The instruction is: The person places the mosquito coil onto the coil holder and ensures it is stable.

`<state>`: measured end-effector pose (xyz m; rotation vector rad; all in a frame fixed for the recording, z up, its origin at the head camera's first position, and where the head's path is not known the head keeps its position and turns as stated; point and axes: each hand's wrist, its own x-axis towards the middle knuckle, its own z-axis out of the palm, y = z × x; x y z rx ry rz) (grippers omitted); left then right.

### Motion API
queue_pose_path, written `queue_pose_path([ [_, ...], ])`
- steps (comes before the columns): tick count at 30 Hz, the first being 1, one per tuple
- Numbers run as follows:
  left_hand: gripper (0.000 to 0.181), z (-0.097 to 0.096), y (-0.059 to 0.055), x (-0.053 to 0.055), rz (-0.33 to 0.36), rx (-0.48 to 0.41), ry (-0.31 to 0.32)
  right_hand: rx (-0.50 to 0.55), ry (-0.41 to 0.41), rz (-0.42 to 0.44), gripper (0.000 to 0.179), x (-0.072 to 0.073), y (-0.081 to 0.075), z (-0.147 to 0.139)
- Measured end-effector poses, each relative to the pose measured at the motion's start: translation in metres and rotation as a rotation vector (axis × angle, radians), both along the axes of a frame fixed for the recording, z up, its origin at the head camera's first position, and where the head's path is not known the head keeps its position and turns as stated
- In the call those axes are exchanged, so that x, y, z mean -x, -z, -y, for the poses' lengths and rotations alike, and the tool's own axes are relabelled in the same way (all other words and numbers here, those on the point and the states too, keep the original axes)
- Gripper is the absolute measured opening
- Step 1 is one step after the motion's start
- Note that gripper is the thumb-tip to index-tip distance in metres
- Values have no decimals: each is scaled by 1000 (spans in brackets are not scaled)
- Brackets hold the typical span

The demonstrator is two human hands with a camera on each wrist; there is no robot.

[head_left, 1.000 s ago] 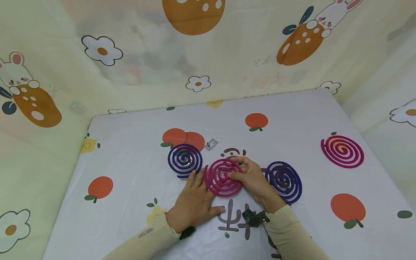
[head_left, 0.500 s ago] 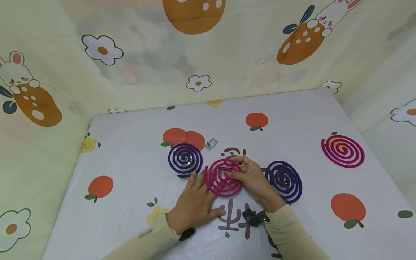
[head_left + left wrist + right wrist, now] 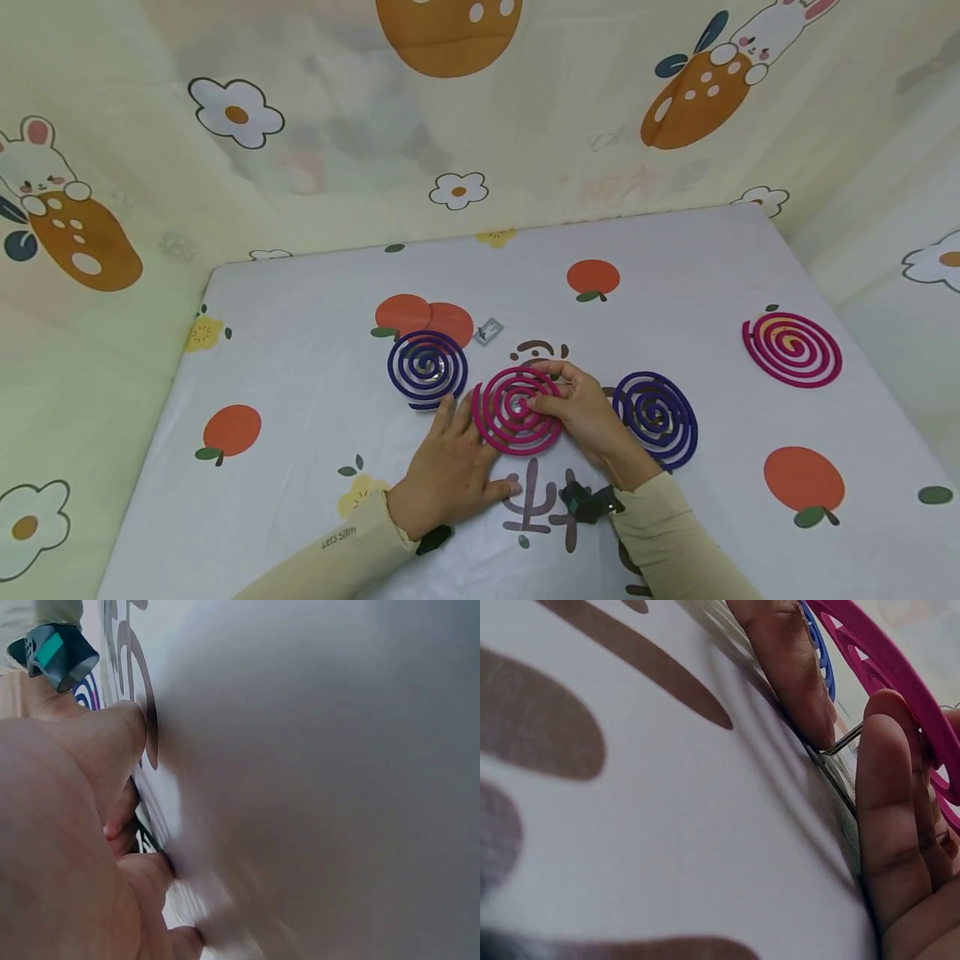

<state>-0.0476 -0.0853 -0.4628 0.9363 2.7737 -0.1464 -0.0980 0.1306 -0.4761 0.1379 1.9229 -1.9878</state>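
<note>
A pink mosquito coil [image 3: 519,407] is tilted above the table in the middle of the head view. My right hand [image 3: 588,421] pinches it near its centre, thumb on top and fingers underneath. My left hand [image 3: 453,471] lies palm down at the coil's left, fingers reaching forward under its edge and pressing on the table. In the right wrist view a thin metal prong [image 3: 844,741] rises beside a left fingertip towards the pink coil [image 3: 900,660]. The prong's base is largely hidden by the fingers. The left wrist view shows mostly the left hand [image 3: 60,847] and tablecloth.
Blue mosquito coils lie left [image 3: 426,365] and right [image 3: 654,417] of the hands, each over a metal stand. Another pink coil [image 3: 793,350] lies far right. A small flat metal stand [image 3: 488,333] sits behind the hands. A printed curtain [image 3: 525,125] closes the back.
Almost nothing moves. The pink coil shifts very slightly to the right in view, while both hands keep their places and holds.
</note>
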Motion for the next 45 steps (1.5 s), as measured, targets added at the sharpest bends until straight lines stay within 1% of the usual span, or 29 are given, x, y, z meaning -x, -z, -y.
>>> queue_pose_path([
  [7,89,0,0,-1,-23,-15,9,19,-2,2,54,-1,-2,0],
  [14,90,-1,-2,-2,-25,-18,8,20,-12,-3,53,-1,-1,0],
  [22,91,-3,1,-1,-15,0,1,10,-10,0,52,-1,1,0],
  [31,89,-2,6,-2,-12,-37,13,25,-12,-16,51,-1,2,0],
  [39,90,-4,5,-1,-12,-17,6,14,-8,-10,51,-2,2,-1],
  [45,89,-4,4,0,-13,-6,4,-5,13,-5,52,-2,2,-1],
])
